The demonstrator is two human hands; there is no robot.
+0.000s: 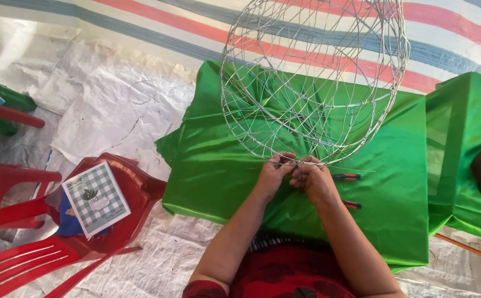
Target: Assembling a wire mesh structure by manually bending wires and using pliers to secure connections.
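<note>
Wire at the fingertips: both hands are pinching the lower rim of the round silver wire-frame cage (313, 77), where thin strands are meeting; the cage is standing tilted on the green satin cloth (224, 165), its far side rising over the striped tarpaulin (157, 27).
Left hand (274, 172): fingers are curling closed around a strand at the rim, thumb pressing against the wire.
Right hand (311, 177): fingers are closing tightly on the same joint, touching the left hand; whether a loose tie wire is being held between them, I cannot tell.
Tool under the wrists: orange-and-black handled pliers (346, 190) are lying on the cloth just beside the right wrist, untouched.
Risk at the joint: a thin wire end is sticking out to the right of the fingers, and I judge it could be pricking a fingertip or snagging the satin if the hands are slipping.
Risk to the frame: the cage is resting on a narrow edge, so a hard pull is likely to be rolling it or bending the light hoops.
Further out: a red plastic chair (41, 221) is carrying a green checked card (96, 198), well apart from the work.
</note>
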